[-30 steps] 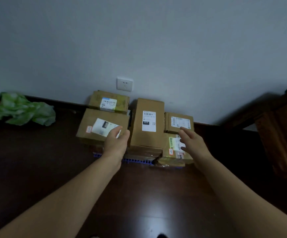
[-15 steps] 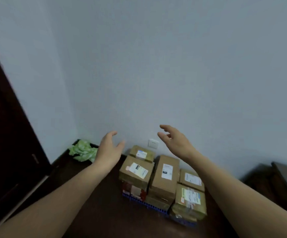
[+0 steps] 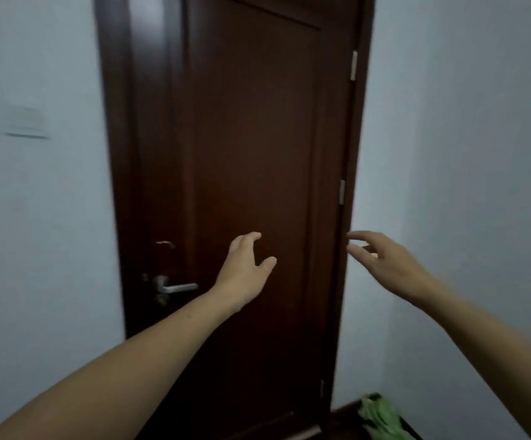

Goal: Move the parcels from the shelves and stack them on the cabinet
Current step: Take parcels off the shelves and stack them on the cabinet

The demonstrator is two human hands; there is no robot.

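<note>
No parcel is in view now. My left hand (image 3: 245, 268) is raised in front of a dark brown door, fingers loosely spread, holding nothing. My right hand (image 3: 385, 262) hovers to its right at the same height, fingers relaxed and empty. Only a dark corner of the cabinet top (image 3: 346, 420) shows at the bottom right. The shelves are out of sight.
A closed dark wooden door (image 3: 242, 138) fills the middle, with a silver lever handle (image 3: 175, 287) at its left. Pale walls stand on both sides, with a blurred switch (image 3: 26, 122) on the left wall. A crumpled green bag (image 3: 381, 417) lies on the cabinet corner.
The view has swung left and up, from the parcels stacked on the cabinet to the door. Both hands have come off the parcels and stay raised and empty.
</note>
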